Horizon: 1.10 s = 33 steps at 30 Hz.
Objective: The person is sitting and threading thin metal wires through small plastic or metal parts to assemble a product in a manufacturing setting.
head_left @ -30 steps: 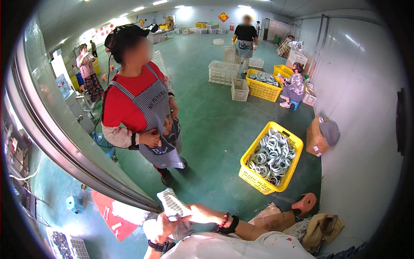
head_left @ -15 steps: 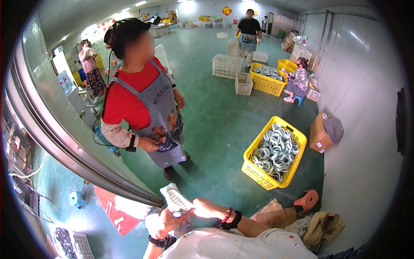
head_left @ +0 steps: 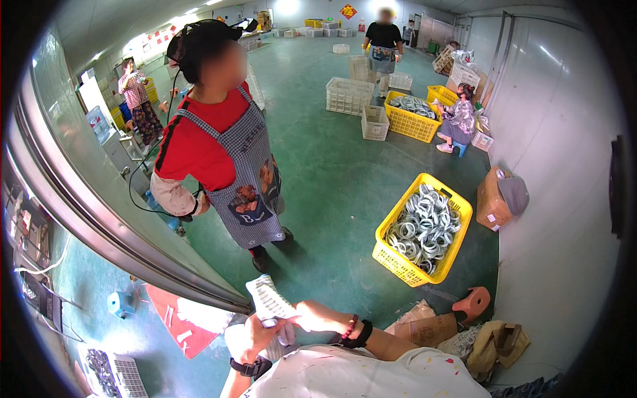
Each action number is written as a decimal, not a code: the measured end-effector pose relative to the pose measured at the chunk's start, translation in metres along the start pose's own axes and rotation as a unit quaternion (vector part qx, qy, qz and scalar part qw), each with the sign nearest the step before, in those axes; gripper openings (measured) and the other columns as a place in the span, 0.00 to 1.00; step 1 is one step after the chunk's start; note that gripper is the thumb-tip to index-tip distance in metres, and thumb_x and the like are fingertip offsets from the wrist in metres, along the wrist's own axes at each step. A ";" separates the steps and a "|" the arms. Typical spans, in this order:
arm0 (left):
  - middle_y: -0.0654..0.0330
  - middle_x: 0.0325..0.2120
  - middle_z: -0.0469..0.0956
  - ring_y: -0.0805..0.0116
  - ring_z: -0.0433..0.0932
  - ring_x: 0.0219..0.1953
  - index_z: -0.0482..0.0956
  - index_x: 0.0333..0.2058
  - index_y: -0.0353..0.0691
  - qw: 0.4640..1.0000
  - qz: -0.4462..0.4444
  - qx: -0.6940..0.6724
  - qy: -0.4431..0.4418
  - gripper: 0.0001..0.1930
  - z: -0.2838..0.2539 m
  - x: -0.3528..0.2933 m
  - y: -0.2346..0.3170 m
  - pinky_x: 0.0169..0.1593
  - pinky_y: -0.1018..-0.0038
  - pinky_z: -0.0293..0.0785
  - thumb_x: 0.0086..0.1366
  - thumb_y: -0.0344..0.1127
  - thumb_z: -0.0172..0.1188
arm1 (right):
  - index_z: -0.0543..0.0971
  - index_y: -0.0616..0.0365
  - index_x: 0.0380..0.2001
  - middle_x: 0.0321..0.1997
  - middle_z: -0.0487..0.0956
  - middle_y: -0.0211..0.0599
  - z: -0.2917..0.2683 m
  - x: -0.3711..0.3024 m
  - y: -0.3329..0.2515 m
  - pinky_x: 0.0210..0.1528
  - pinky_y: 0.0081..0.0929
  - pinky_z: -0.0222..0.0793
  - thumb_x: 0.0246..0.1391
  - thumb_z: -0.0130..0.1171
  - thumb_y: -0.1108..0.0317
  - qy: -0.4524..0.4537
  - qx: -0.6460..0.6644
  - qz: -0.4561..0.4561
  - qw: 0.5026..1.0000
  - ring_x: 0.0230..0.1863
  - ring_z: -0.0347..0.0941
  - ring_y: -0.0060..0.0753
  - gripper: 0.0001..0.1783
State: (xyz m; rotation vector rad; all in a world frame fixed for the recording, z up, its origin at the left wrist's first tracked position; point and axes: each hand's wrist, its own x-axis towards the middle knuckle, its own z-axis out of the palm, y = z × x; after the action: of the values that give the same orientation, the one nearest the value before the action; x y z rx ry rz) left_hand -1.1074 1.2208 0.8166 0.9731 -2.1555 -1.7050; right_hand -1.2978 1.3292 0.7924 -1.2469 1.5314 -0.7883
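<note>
The person's left hand (head_left: 247,339) and right hand (head_left: 310,316) meet low in the view, the fingers of both closed on a white-and-grey striped cloth (head_left: 270,298). The cloth sticks up and forward from between the hands, over the green floor (head_left: 325,219); some right fingertips are hidden. A black-strapped watch (head_left: 251,369) circles the left wrist, and a red bead bracelet (head_left: 350,326) the right.

Ahead and to the right, well apart from the hands, a yellow perforated crate (head_left: 400,266) stands on the floor, heaped with silvery-grey rings (head_left: 424,225). An orange stool (head_left: 472,303) sits near the wall (head_left: 557,199), with a brown cardboard box (head_left: 497,204) farther along it. Ahead and to the left, a co-worker in a checked apron (head_left: 242,156) stands beside the sliding door frame (head_left: 123,229). Farther back, another person (head_left: 458,118) sits beside a second yellow crate (head_left: 411,126).
</note>
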 end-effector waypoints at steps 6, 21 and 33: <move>0.61 0.39 0.88 0.71 0.86 0.41 0.86 0.48 0.42 1.000 0.002 -0.014 -0.003 0.17 -0.001 0.001 -0.004 0.46 0.70 0.80 0.60 0.36 0.74 | 0.80 0.64 0.32 0.22 0.78 0.37 0.004 0.002 0.007 0.28 0.32 0.70 0.62 0.60 0.68 0.023 -0.011 0.013 1.000 0.22 0.74 0.28 0.09; 0.58 0.40 0.88 0.62 0.88 0.43 0.86 0.49 0.47 0.999 0.002 0.030 0.016 0.22 0.002 0.003 -0.019 0.46 0.66 0.81 0.58 0.47 0.75 | 0.82 0.65 0.44 0.39 0.85 0.54 0.003 0.007 0.015 0.44 0.38 0.76 0.54 0.69 0.66 0.085 -0.101 -0.145 0.981 0.39 0.83 0.52 0.17; 0.57 0.40 0.88 0.63 0.87 0.43 0.85 0.49 0.42 0.997 -0.035 0.064 0.015 0.23 0.005 0.006 0.001 0.49 0.66 0.81 0.57 0.45 0.76 | 0.81 0.66 0.43 0.37 0.86 0.51 -0.004 0.002 0.000 0.43 0.37 0.78 0.54 0.62 0.68 0.039 -0.039 -0.059 0.997 0.38 0.85 0.43 0.15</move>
State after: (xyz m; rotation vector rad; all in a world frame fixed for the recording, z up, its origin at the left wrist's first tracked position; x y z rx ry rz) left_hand -1.1153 1.2215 0.8147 1.1116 -2.2598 -1.5879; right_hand -1.3013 1.3266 0.7925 -1.3894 1.5753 -0.8702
